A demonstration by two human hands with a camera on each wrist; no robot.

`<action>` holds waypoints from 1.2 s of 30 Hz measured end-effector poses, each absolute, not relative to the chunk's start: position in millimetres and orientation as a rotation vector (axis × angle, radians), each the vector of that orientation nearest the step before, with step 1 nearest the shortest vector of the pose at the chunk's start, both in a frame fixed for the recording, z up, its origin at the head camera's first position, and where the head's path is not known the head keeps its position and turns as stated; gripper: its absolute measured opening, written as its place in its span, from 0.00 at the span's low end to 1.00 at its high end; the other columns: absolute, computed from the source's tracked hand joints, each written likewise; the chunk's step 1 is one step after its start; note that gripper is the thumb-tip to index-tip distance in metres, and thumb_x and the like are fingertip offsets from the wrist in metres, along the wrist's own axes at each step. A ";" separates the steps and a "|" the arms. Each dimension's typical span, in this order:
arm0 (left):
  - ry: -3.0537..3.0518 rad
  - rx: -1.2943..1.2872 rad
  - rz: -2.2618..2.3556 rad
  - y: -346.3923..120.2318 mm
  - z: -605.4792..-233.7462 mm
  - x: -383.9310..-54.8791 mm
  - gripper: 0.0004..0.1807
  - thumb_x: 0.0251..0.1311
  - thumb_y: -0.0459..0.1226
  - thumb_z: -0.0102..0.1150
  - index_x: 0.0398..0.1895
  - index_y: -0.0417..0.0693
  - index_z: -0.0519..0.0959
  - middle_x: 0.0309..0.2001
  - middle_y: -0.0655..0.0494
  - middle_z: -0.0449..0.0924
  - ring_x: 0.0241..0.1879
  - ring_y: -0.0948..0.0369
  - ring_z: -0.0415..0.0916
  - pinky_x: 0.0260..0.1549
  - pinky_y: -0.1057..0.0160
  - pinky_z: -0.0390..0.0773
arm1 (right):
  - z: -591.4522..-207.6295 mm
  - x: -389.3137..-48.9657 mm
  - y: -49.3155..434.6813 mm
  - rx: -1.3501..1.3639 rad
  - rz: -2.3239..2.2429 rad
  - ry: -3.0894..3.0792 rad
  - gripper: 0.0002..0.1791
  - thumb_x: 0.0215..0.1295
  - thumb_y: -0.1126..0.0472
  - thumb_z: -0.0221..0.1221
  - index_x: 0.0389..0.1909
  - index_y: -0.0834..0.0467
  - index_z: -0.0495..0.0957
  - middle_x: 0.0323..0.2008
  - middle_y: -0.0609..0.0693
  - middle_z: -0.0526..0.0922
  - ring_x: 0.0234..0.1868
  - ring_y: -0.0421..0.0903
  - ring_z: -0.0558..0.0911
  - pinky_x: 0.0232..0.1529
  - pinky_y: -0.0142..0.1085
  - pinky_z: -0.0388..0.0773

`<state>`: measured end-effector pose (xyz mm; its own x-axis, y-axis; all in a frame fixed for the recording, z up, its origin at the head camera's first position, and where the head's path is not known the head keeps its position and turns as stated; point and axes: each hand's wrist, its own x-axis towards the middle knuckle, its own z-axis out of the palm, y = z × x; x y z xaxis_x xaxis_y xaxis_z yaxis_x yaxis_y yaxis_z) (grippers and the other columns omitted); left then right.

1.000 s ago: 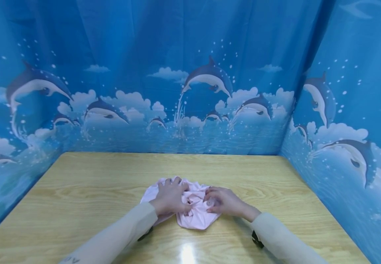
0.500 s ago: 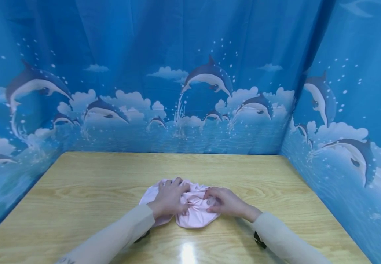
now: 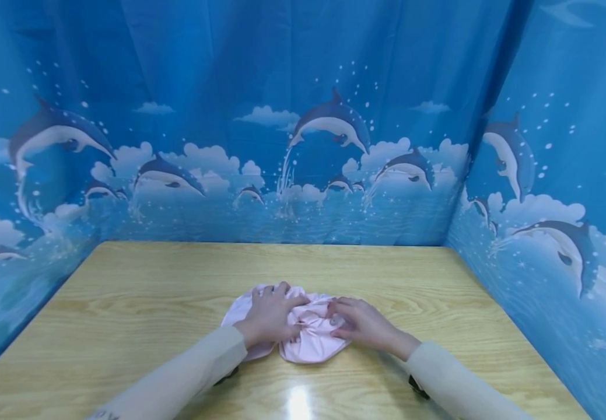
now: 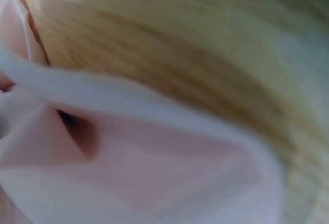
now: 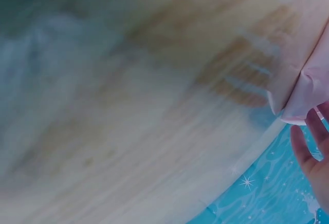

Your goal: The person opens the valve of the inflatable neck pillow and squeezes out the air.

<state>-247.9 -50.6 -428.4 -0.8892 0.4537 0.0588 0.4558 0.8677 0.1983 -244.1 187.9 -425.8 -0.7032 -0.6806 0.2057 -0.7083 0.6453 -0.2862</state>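
Note:
In the head view a pink gathered cloth item (image 3: 313, 344) lies crumpled in the middle of the wooden table; its exact kind is unclear. My left hand (image 3: 270, 314) rests on top of it, fingers spread and thumb against the folds. At its right edge is my right hand (image 3: 361, 324), thumb and fingers apart around a small translucent round piece (image 3: 336, 321). The left wrist view shows the pink fabric (image 4: 154, 162) close up, blurred. In the right wrist view, the right hand's fingers (image 5: 303, 149) are loosely extended beside the cloth's edge (image 5: 308, 90).
The wooden table (image 3: 150, 274) spreads around the cloth on all sides. Blue curtains (image 3: 219, 70) printed with dolphins hang behind and along both sides of it. A bright glare spot (image 3: 298, 402) shows near the front.
My right hand has shifted slightly right, its fingertips loosening from the cloth. The left index finger now reaches a little further right over the folds. The cloth barely moved.

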 end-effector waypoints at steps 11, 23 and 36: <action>-3.010 -0.710 -0.323 -49.8 -431.2 -249.1 0.30 0.42 0.59 0.60 0.54 0.70 0.73 0.56 0.50 0.67 0.55 0.41 0.64 0.53 0.34 0.58 | -431.6 -240.4 193.3 1.305 0.358 -2.622 0.16 0.52 0.53 0.63 0.43 0.49 0.77 0.49 0.47 0.78 0.49 0.45 0.76 0.51 0.42 0.74; -3.024 -0.705 -0.364 -48.7 -426.1 -247.0 0.29 0.42 0.56 0.63 0.53 0.67 0.74 0.55 0.50 0.67 0.54 0.41 0.65 0.52 0.33 0.58 | -430.3 -238.1 194.8 1.301 0.449 -2.752 0.20 0.60 0.42 0.55 0.49 0.46 0.75 0.54 0.47 0.74 0.54 0.47 0.73 0.54 0.47 0.70; -3.004 -0.694 -0.354 -48.3 -429.0 -246.9 0.29 0.43 0.54 0.64 0.54 0.67 0.74 0.55 0.51 0.67 0.53 0.41 0.65 0.54 0.34 0.57 | -430.8 -234.9 187.7 1.266 0.288 -2.718 0.24 0.54 0.41 0.59 0.49 0.48 0.76 0.52 0.47 0.75 0.50 0.46 0.73 0.49 0.44 0.71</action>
<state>-246.9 -48.3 -429.0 -0.8993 0.4284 0.0877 0.4370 0.8740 0.2124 -234.9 187.7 -430.8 -0.6398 -0.7429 0.1967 -0.7677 0.6299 -0.1178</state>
